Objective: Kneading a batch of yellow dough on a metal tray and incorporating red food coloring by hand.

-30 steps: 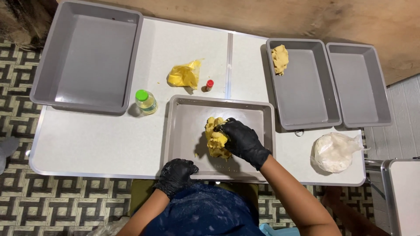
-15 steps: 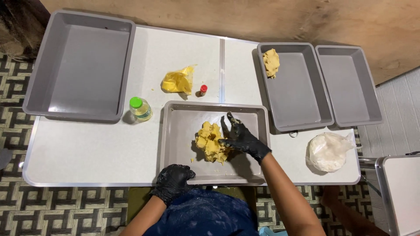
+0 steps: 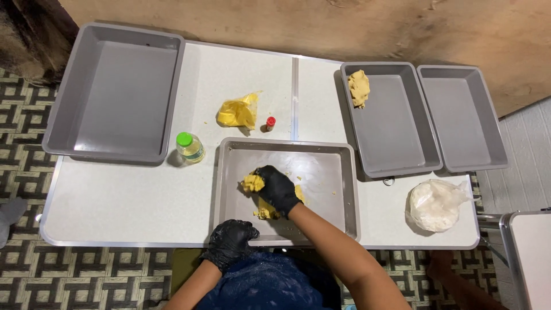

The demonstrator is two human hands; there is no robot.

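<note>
Right hand point(image 3: 276, 189), black glove: mine, pressed down onto the yellow dough point(image 3: 259, 195), fingers curled over its top and clenched into the mass. Dough shows at the fingertips on the left and under the wrist.

Yellow dough: lies in the metal tray point(image 3: 336, 189) directly before me, left of the tray's centre, with a few crumbs scattered beside it.

Left hand point(image 3: 231, 242), black glove: mine, curled over the near rim of the metal tray at its left corner, grasping the edge.

Metal tray: sits on the white desk point(image 3: 115, 201), near edge at the desk's front.

Small bottle with green cap point(image 3: 189, 146): upright, just beside the tray's far left corner.

Yellow wrapper point(image 3: 238, 112): crumpled, on the desk beyond the tray.

Small red cap point(image 3: 270, 122): just right of the wrapper.

Large grey tub point(image 3: 112, 92): far left of the desk.

Two grey tubs, side by side at the right: the nearer tub point(image 3: 396, 143) holds a second lump of dough point(image 3: 359, 87) in its far corner; the outer tub point(image 3: 465, 120) touches it.

White plastic bag point(image 3: 434, 204): knotted, full of something pale, at the desk's right front corner.
</note>
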